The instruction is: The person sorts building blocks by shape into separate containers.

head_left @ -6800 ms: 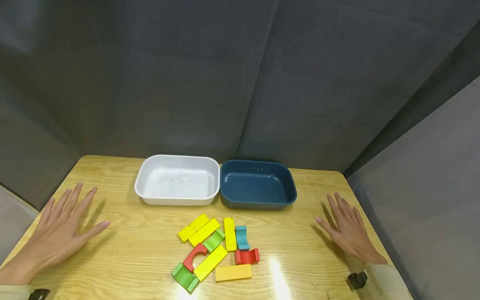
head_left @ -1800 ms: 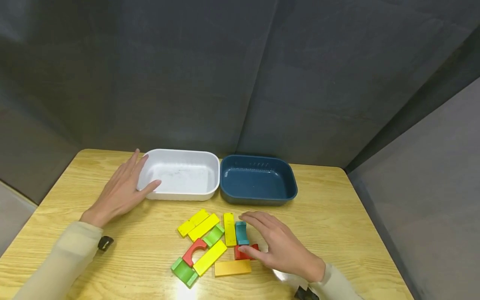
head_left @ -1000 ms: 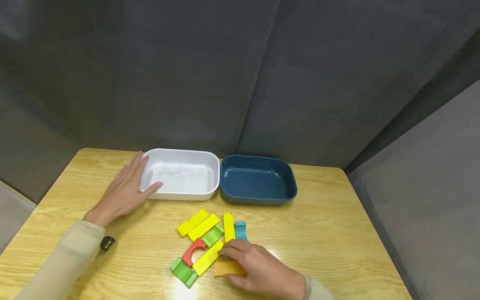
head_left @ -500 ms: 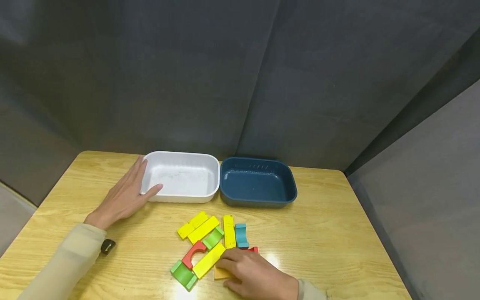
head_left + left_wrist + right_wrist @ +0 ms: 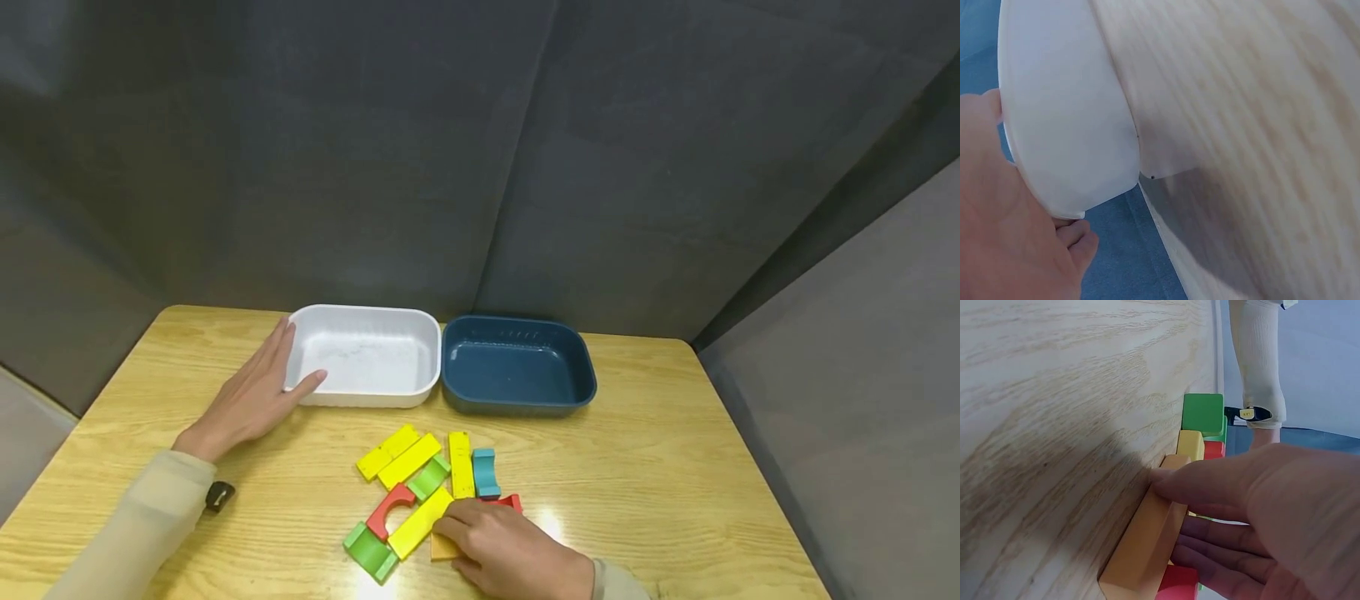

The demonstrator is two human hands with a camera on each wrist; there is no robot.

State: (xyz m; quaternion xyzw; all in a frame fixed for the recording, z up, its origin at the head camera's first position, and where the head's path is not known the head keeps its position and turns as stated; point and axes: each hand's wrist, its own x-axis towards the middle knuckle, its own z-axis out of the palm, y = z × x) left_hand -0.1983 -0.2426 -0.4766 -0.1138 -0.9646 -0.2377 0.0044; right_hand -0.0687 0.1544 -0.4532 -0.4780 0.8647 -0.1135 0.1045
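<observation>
The orange block [image 5: 442, 547] is a flat, long rectangular plank of painted wood, matte, with softly rounded edges; it lies at the near edge of the block cluster on the table [image 5: 660, 467], mostly covered in the head view. The right hand [image 5: 510, 554] lies over it with fingers curled, thumb on one long side and fingertips [image 5: 1210, 547] on the other, gripping it while it rests flat on the wood.

The left hand [image 5: 251, 396] rests with straight, relaxed fingers against the left wall of the white tub [image 5: 363, 321], thumb on its near corner. That tub is smooth, matte plastic, rectangular with rounded corners and a rolled rim. Touching its right side stands the blue tub [image 5: 517, 329] of the same shape, with a row of small slots in its far wall.

The other blocks are glossy painted wood: yellow planks [image 5: 408, 461], a green arch [image 5: 370, 550], a red arch [image 5: 388, 510], a teal arch [image 5: 485, 472]. A second red block [image 5: 510, 502] peeks out just beyond the right hand's knuckles.

The table is pale, grain-patterned wood with rounded corners, glare on its near edge. Grey fabric panels [image 5: 480, 167] enclose it.
</observation>
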